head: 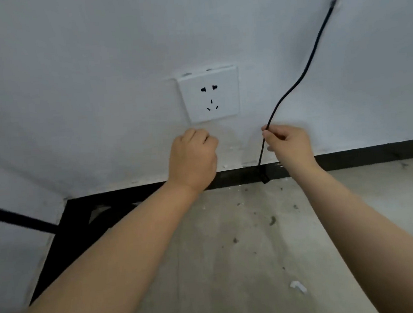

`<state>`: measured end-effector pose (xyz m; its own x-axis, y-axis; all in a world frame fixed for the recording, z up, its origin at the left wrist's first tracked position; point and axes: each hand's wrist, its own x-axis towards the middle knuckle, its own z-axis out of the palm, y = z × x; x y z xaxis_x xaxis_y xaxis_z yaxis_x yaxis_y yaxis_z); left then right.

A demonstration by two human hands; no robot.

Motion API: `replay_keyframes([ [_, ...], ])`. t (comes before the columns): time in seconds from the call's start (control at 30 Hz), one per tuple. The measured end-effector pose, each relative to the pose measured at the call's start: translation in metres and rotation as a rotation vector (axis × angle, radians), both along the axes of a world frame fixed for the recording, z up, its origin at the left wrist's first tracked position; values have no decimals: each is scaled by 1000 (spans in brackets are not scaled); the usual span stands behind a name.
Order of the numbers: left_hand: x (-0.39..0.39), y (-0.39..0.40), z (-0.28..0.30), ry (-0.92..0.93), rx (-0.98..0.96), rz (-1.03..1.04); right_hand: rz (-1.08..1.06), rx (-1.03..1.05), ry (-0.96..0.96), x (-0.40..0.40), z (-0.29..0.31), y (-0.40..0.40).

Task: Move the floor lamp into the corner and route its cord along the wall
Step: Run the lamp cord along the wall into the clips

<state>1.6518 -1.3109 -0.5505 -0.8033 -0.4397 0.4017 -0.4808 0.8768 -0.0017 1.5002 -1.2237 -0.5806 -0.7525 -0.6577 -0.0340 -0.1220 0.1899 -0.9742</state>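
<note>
Bare white plaster wall (91, 54) over a dusty concrete floor (234, 253) here. Right hand (290, 144) pinches the thin black lamp cord (315, 44), which runs up-right along the wall, its plug end dangling at the black baseboard (375, 154). Left hand (193, 157) is a closed fist under the white square wall socket (210, 95), touching nothing I can make out. A loose pinch could probably let the cord slip or swing away.

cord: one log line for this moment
right hand: pinching cord | left hand: fisted below socket | socket: empty | plug end: near baseboard

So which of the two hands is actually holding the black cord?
The right hand, pinching the cord beside the socket; the left hand is a closed fist, apart.
</note>
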Motion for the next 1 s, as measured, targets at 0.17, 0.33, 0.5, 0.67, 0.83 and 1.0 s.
replay_keyframes([
  [0.17, 18, 9, -49, -111, 470, 261, 79, 123, 59, 8, -5, -9],
  [0.33, 18, 12, -78, -65, 884, 304, 108, 26, -206, 15, 0, -25],
  [0.5, 6, -2, -81, 27, 921, 280, 169, -95, -490, 17, 9, -30],
  [0.67, 8, -23, -70, 66, 984, 205, 129, -152, -575, 13, 3, -29],
  [0.83, 5, -15, -67, -15, 955, 176, 11, -20, -340, 11, -10, -32],
  [1.0, -8, -16, -66, -68, 742, 272, -10, 21, -222, 11, -23, -37],
])
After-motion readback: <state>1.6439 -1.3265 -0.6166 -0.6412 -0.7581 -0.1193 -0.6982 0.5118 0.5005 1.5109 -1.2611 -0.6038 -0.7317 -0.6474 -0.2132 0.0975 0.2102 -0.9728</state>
